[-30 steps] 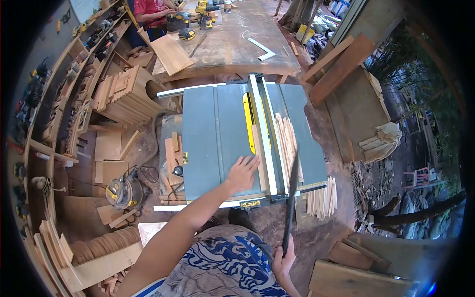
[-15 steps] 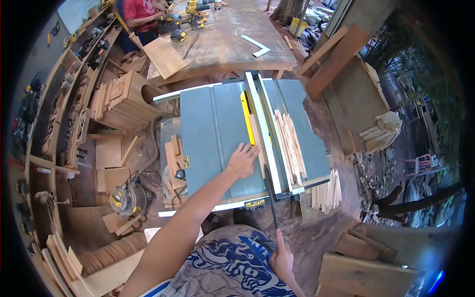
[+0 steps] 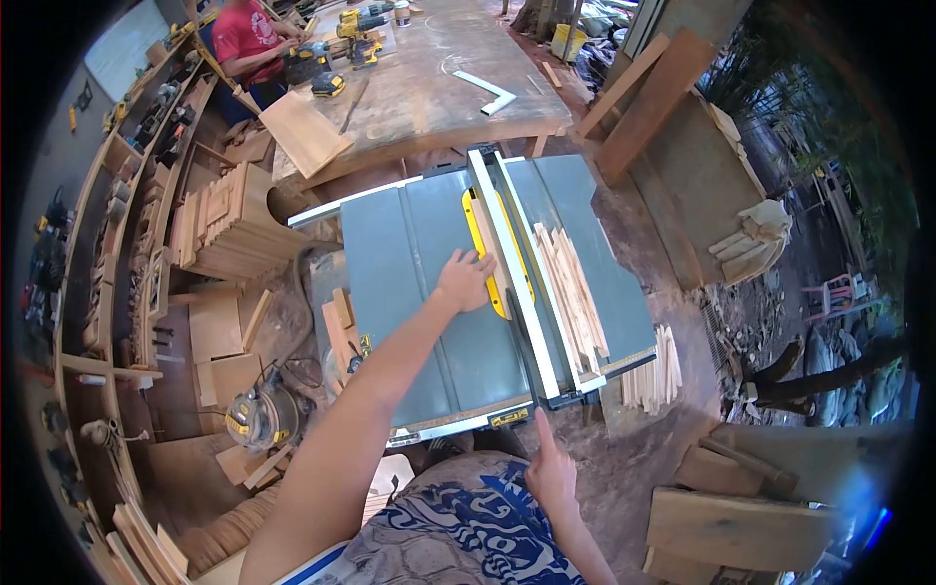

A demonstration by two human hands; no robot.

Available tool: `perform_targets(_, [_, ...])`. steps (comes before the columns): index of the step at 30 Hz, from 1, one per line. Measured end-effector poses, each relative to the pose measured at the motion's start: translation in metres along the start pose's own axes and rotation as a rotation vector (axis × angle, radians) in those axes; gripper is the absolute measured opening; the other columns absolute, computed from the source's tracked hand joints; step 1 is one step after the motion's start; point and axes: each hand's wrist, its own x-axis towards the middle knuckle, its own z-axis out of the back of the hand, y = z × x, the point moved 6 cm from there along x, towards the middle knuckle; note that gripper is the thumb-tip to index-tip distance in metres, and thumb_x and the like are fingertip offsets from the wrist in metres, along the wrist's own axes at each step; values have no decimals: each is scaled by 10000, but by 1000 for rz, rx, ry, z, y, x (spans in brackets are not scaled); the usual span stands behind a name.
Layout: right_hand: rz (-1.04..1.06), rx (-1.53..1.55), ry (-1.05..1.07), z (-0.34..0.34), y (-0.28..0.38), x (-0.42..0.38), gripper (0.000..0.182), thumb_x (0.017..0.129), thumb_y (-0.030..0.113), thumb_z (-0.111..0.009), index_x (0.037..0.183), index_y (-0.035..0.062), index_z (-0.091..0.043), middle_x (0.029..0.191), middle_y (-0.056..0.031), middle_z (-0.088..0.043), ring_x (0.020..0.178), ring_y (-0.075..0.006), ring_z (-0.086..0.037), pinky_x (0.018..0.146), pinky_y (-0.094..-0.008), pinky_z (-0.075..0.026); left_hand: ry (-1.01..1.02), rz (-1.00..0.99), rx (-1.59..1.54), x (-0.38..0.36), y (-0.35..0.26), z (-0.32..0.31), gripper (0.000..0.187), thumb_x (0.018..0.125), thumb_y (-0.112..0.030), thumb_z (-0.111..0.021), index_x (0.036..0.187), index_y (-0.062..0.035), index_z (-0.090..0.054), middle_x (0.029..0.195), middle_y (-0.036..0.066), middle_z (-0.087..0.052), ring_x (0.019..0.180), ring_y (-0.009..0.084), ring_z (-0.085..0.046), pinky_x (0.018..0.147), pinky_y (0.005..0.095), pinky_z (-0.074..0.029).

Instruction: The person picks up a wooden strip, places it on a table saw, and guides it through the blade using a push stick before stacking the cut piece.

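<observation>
My left hand point(image 3: 463, 281) lies on the grey saw table point(image 3: 380, 283) with its fingers apart, the fingertips against a narrow wood strip point(image 3: 488, 234). That strip runs along the white fence point(image 3: 517, 278), over the yellow insert point(image 3: 475, 226). A dark push stick point(image 3: 529, 349) lies in line behind the strip, beside the fence. My right hand point(image 3: 552, 476) is at the near edge of the table, its index finger stretched along the stick's near end and its other fingers curled. Right of the fence lies a bundle of thin strips point(image 3: 570, 292).
More strips point(image 3: 653, 370) stand beyond the table's right corner. A workbench point(image 3: 419, 117) ahead carries a metal square point(image 3: 487, 93), a board point(image 3: 304, 132) and yellow drills point(image 3: 361, 49). A co-worker in red point(image 3: 249, 44) is at its left. A vacuum point(image 3: 265, 414) sits lower left.
My left hand, the strip and the dark stick have moved forward along the fence. My right hand has come forward, closer to the table edge. The whole view has shifted slightly.
</observation>
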Motion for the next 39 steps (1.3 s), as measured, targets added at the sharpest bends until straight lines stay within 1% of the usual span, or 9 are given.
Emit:
perform_targets(22, [268,58,-102,29,97,242,825,875,11,-589,1626,248,-340,986,-238,-683,808,-468,-691,740,-580,-549,-258,195,122,154,203,11,426,982,-284,-520,1370,-144,-623,1447,83,-619,1226,273,-632,1110,512,-415])
perform_targets(24, [327,80,-147,61,96,226,790,904,26,-588,1624,242,-344,909,-216,-687,813,-459,-692,738,-574,-543,-231,253,1,142,217,9,382,1007,-346,-508,1280,-119,-649,1331,94,-665,1144,308,-668,1036,480,-479])
perform_targets(26, [63,233,-221,90,57,222,653,918,57,-616,1543,187,-482,826,-193,-683,780,-444,-686,729,-545,-540,-217,379,-143,123,226,3,346,975,-350,-601,1192,-89,-667,1213,118,-692,1064,356,-690,968,481,-520])
perform_targets(28, [-2,136,-310,84,-14,249,470,907,110,-683,1374,97,-634,810,-189,-695,748,-392,-698,730,-492,-548,-339,721,-246,84,233,11,258,900,-271,-712,1060,-70,-686,1037,160,-686,1007,404,-679,885,522,-543])
perform_targets(30, [-127,208,-312,86,-47,264,319,868,170,-747,1148,21,-716,836,-191,-718,739,-350,-702,740,-445,-552,-321,806,-349,60,233,9,341,843,-158,-738,1167,-67,-684,1174,176,-695,1066,398,-682,975,508,-522])
perform_targets(32, [-107,175,-304,78,-53,270,291,861,196,-750,1081,8,-720,823,-188,-720,735,-332,-700,731,-436,-549,-584,955,-503,26,245,-7,442,844,-129,-698,1283,-92,-661,1205,198,-688,1106,391,-672,967,478,-538])
perform_targets(34, [-79,134,-278,66,-58,273,279,854,223,-753,1013,-5,-725,810,-186,-722,731,-313,-698,723,-427,-546,-599,1077,-641,-18,246,-11,505,875,-80,-649,1379,-75,-623,1176,169,-707,1109,324,-684,945,422,-554])
perform_targets(36, [24,45,-365,50,-53,273,279,850,257,-729,912,-14,-717,751,-181,-702,699,-318,-681,697,-433,-536,-982,919,-1745,-87,234,-27,478,944,-46,-618,1421,-34,-588,1166,128,-713,1076,257,-688,919,373,-576])
perform_targets(39, [30,24,-300,31,-53,273,353,859,291,-710,957,-49,-712,800,-203,-719,729,-300,-686,714,-433,-538,-1188,700,-2094,-256,166,31,445,1031,-50,-550,1473,-6,-523,1224,119,-698,1038,205,-687,867,331,-613])
